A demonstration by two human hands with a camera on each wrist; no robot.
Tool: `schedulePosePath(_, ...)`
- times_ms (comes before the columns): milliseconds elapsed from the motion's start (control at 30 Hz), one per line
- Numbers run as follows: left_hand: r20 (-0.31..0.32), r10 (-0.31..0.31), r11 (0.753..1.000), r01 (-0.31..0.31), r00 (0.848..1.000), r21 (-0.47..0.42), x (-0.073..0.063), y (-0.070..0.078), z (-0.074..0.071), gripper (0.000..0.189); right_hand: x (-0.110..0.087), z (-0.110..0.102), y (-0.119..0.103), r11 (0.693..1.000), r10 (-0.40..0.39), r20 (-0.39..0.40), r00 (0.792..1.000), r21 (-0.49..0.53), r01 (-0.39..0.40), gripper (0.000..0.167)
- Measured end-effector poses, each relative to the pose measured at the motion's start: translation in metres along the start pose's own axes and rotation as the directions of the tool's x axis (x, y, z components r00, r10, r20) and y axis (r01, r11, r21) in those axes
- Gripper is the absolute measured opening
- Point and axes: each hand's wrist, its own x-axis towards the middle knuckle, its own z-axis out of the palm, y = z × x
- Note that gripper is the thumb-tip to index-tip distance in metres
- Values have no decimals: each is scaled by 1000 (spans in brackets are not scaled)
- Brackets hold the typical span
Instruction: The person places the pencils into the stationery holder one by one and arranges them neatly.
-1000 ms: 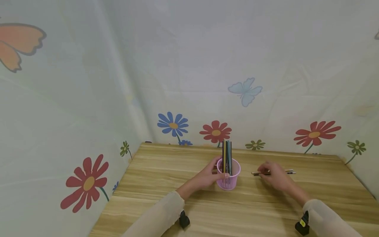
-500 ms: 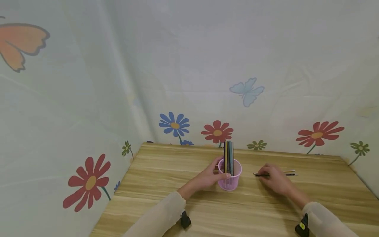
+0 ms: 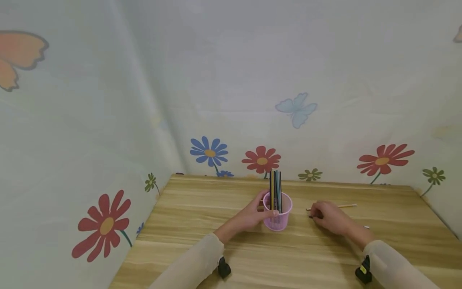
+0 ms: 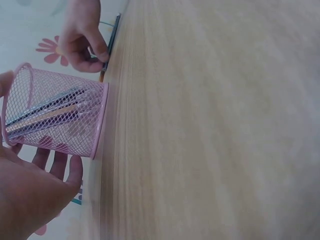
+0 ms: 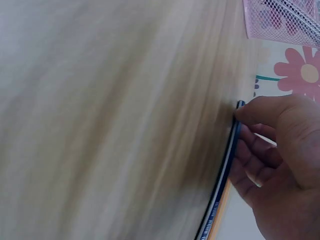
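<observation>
A pink mesh pencil cup (image 3: 283, 222) stands upright on the table, with several pencils (image 3: 276, 184) poking up out of it. My left hand (image 3: 250, 217) grips the cup from its left side, thumb across the front and fingers round the back. To the right of the cup, my right hand (image 3: 333, 218) is low at the tabletop. Thumb and fingers pinch a dark blue pencil with pale stripes (image 5: 224, 170) near one end, as the right wrist view shows. Just beyond it lies a yellow-orange pencil (image 3: 348, 206), partly hidden by the hand.
The wood-grain table (image 3: 202, 200) meets a pale curtain (image 3: 231, 80) printed with flowers and butterflies at its back and left edges. Small black devices (image 3: 223, 268) sit at both wrists, below the sleeves.
My right hand has drawn the dark pencil toward me, apart from the yellow-orange one it lay beside. My left hand keeps its grip on the cup.
</observation>
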Motion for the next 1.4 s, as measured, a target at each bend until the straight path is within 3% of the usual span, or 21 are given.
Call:
schedulePosePath(300, -1, -9, 1000, 9, 1000, 1, -1, -5, 2, 75, 2, 2, -2, 999, -2, 71, 998, 40, -1, 20)
schedulePosePath(500, -3, 2, 1000, -2, 1000, -1, 0, -2, 2, 75, 1, -1, -3, 997, 6, 50, 999, 78, -10, 20)
schedulePosePath(900, -8, -9, 1000, 9, 1000, 0, -3, -3, 4, 75, 8, -15, -9, 989, 23, 89, 996, 142, -36, 13)
schedulePosePath(1100, -6, -12, 1000, 12, 1000, 4, -3, -3, 4, 75, 20, -46, -30, 969, -50, -1, 999, 241, 49, 8)
schedulePosePath(1400, -12, -2, 1000, 2, 1000, 10, -1, 0, -1, 75, 43, -102, -80, 975, -64, -216, 974, 195, 107, 12)
